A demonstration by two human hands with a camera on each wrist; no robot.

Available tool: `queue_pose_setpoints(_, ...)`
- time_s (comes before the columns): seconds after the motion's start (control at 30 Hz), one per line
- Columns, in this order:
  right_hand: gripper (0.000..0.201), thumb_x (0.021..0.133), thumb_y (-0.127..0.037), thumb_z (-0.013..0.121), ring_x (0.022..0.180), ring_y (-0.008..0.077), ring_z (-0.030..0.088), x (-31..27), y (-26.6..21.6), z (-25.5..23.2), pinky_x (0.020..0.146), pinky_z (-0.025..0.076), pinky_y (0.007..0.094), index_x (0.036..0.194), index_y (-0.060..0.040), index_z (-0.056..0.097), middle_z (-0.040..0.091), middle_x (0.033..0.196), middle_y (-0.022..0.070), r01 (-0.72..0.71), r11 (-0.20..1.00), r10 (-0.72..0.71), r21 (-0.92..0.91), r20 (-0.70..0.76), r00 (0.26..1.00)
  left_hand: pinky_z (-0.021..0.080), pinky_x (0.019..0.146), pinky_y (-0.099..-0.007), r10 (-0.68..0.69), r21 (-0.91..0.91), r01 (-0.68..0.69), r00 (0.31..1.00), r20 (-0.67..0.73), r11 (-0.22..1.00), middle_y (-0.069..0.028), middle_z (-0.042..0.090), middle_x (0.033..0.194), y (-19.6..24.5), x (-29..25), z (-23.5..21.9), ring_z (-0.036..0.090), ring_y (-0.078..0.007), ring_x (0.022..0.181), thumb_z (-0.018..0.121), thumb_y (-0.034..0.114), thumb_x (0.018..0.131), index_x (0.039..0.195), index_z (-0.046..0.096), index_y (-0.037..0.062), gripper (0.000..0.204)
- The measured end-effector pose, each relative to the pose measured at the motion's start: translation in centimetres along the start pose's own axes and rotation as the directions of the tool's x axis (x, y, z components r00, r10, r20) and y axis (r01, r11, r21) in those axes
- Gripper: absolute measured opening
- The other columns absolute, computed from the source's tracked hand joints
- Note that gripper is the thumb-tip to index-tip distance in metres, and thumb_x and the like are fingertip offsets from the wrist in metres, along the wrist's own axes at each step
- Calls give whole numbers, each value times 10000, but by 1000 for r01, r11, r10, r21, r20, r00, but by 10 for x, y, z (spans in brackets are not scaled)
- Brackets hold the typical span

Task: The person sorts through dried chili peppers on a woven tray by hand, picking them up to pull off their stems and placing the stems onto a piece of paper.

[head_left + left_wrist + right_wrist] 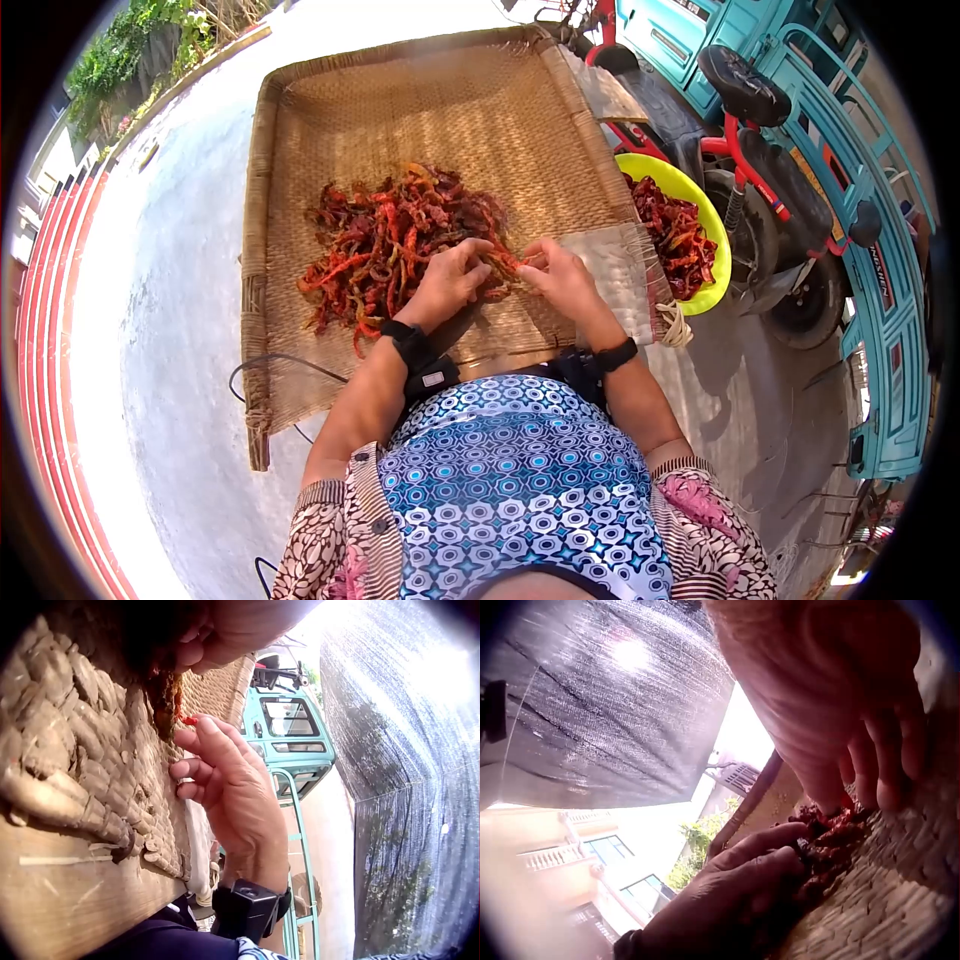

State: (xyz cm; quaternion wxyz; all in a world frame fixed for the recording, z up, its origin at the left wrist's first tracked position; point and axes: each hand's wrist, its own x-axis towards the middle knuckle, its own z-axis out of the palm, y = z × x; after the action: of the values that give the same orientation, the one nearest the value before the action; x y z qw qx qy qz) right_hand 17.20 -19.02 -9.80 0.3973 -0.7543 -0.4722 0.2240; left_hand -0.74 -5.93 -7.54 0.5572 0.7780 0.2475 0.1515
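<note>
A heap of dried red chili peppers [395, 240], wrinkled and with some orange ones among them, lies on a woven tray [450, 110]. At the heap's right edge, my left hand [455, 285] has its fingers curled around a dried chili. My right hand [565, 283] faces it from the right, thumb and forefinger pinching a bit of red chili [189, 720]. The two hands' fingertips are close together, low over the weave. In the right wrist view, the left hand [731, 892] is beside dark red chilies [829, 851]; its grip is partly hidden there.
A yellow-green basin [712, 255] of darker red chilies stands to the right of the tray. Beyond it is a turquoise cargo tricycle [890, 330] with a black seat [745, 85]. A black cable [290, 358] crosses the tray's left edge. Red-edged steps [50, 330] lie far left.
</note>
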Motion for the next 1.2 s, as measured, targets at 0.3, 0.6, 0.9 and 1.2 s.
queue_pose_setpoints(0.3,102,929,-107,659,672,79,611,-7,-17,-11,623,521,227,979,-21,637,646,825,14,-148,885,119,442,92,989,507,601,-288,-28,7,28,999,28,1000,-89,659,811,5,-1,-1,611,-128,638,617,113,965,1346,564,30,394)
queue_pose_setpoints(0.6,72,949,-98,642,663,66,588,-12,-19,-15,610,502,216,1003,-52,627,641,873,-9,-147,790,56,595,170,984,502,643,-286,-14,-72,20,997,77,997,-55,638,777,3,-3,-1,597,-124,695,650,154,959,1068,688,28,171)
queue_pose_setpoints(0.9,124,971,-159,644,696,61,608,-17,5,-56,632,510,213,1059,-74,626,675,928,0,-116,695,182,710,-18,983,484,631,-271,-25,-132,35,997,77,991,-41,638,841,3,-3,0,578,-113,727,637,139,970,1184,633,33,239)
queue_pose_setpoints(1.2,188,950,-232,658,764,112,640,-10,-3,-55,680,519,250,1054,-78,624,680,948,19,-231,784,252,577,45,967,488,611,-279,-62,-21,62,998,11,998,-70,645,808,2,0,0,592,-124,652,610,139,980,1298,555,-14,357)
